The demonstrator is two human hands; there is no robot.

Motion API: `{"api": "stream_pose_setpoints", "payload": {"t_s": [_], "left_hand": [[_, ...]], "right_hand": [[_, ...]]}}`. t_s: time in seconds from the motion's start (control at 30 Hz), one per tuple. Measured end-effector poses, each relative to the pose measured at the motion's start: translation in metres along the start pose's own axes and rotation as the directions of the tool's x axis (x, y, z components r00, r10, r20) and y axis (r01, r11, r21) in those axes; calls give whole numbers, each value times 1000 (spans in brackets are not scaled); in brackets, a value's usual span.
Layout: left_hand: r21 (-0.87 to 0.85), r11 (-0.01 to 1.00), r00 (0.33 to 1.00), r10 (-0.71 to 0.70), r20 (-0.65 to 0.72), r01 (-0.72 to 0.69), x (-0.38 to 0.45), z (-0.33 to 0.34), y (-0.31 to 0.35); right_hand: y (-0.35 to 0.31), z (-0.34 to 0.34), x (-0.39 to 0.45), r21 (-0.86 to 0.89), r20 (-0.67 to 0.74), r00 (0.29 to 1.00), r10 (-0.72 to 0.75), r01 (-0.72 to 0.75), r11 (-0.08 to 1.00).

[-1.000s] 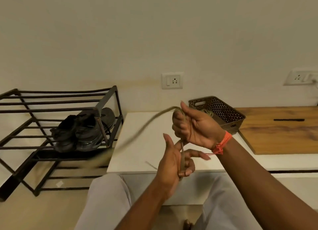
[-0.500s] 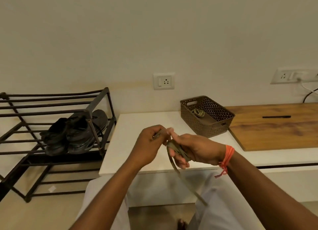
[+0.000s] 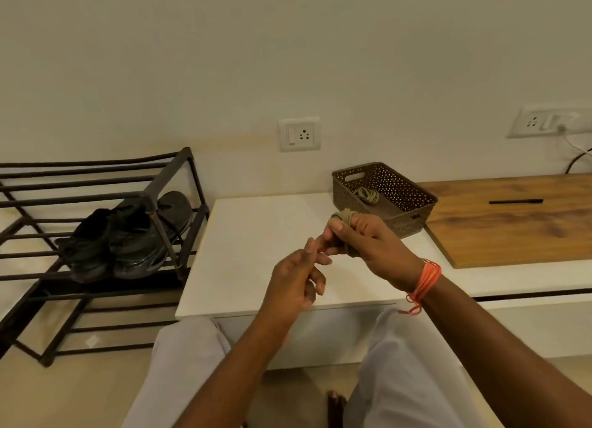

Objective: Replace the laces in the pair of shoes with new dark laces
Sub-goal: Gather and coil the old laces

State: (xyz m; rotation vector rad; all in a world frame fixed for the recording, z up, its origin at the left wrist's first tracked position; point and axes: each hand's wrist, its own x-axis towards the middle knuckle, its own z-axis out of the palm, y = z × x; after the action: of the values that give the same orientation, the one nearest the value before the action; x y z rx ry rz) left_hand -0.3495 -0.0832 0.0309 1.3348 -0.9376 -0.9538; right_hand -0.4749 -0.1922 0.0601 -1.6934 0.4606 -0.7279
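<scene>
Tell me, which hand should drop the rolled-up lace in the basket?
The right hand, probably. It already holds the lace wound round its fingers, and it is right beside the basket. The left hand holds nothing and is farther away.

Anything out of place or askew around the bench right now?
Nothing stands out. The shoes sit on the rack, one coiled lace lies in the basket, another is wound on the right hand.

An olive lace [image 3: 345, 215] is wound around right-hand fingers; another coil [image 3: 366, 195] lies in the basket [image 3: 413, 217]. Dark shoes [image 3: 125, 235] sit side by side on the rack [image 3: 166, 235].
</scene>
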Motion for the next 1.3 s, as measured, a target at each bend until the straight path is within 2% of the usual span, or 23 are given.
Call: {"api": "stream_pose_setpoints", "payload": {"t_s": [0.03,0.07,0.1,0.13,0.2,0.23,0.3,0.37,0.4,0.47,0.53,0.57,0.6,0.67,0.73,0.77,0.83,0.93,1.07,1.13,1.2,1.23,1.3], "left_hand": [[89,986,977,154,-146,-142,5,0,-6],[185,940,904,330,-271,-288,9,-2,-11],[273,881,821,463,-334,-386,14,-6,-15],[309,844,791,526,-313,-439,19,-7,-16],[148,903,905,418,-84,-404,25,-5,-11],[-20,957,956,290,47,-289,26,0,-9],[-237,971,966,101,239,-43,24,14,-11],[-282,955,947,3,323,93,14,29,-21],[-253,961,942,-25,333,115,7,35,-26],[-29,999,942,-30,334,42,-4,37,-31],[254,958,932,32,360,-131,-6,24,-31],[363,909,934,71,350,-205,-3,14,-28],[472,842,943,117,311,-260,0,3,-25],[677,650,938,242,248,-346,10,-16,-16],[715,564,901,367,232,-413,17,-22,-14],[701,569,889,404,216,-429,19,-21,-16],[596,673,893,400,205,-438,24,-13,-22],[322,876,926,287,246,-358,20,-3,-37],[240,864,893,400,206,-442,15,7,-44],[182,866,884,443,150,-465,17,12,-41],[194,854,876,471,105,-483,22,16,-39],[219,843,871,485,86,-491,24,17,-40],[279,819,859,509,47,-501,30,18,-45]], "right_hand": [[0,1,0,-5,0,1000,20,-20,1000],[0,1,-1,-3,3,999,49,-49,999],[-2,2,-1,-3,18,997,82,-82,997],[-4,3,-1,1,55,992,116,-116,993],[-8,4,-1,101,146,974,175,-191,976],[-12,4,-1,218,165,966,198,-231,948],[-22,5,1,484,138,964,229,-267,833],[-24,4,5,657,40,969,242,-208,724],[-22,3,8,672,-1,974,228,-168,721],[-10,0,12,515,-70,983,169,-109,850],[6,-1,11,58,-116,987,107,-101,993],[14,0,8,-152,-74,992,107,-117,981],[22,2,3,-271,6,989,150,-142,952],[28,6,-5,-311,166,946,279,-218,925],[26,7,-8,-239,226,884,409,-357,903],[24,8,-8,-174,257,846,466,-434,884],[20,7,-9,11,363,788,497,-537,843],[25,1,-10,238,512,749,421,-594,768],[33,-1,-3,518,655,717,238,-656,549],[36,4,1,599,642,741,197,-646,474],[35,8,5,645,559,793,243,-600,473],[33,10,6,638,470,821,323,-569,519],[29,14,7,541,154,861,485,-484,688]]}}
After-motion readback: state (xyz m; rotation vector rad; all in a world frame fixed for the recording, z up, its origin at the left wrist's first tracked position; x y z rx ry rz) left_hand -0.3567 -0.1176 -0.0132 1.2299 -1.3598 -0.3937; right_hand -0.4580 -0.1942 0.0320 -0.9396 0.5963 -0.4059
